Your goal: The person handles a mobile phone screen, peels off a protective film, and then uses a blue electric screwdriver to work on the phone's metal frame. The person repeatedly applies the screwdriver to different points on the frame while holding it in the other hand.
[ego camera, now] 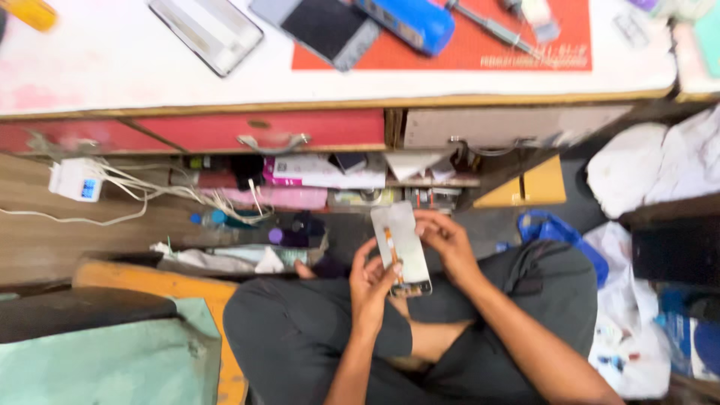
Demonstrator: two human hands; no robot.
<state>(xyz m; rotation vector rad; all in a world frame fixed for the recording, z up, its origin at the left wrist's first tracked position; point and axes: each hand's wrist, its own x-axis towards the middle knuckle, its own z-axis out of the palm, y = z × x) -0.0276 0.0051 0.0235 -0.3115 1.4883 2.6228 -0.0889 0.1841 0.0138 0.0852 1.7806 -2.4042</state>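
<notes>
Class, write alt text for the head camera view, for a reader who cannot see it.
Both hands, left hand and right hand, hold a phone screen panel with an orange ribbon cable above crossed legs. Beyond it stands a white workbench with red drawers.

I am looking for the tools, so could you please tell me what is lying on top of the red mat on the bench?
On the red mat lie a dark phone, a blue tool and a screwdriver. Whatever lies under them is hidden.

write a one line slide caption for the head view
Seated cross-legged by a workbench, a person holds a phone screen panel with both hands, left hand and right hand.
</notes>
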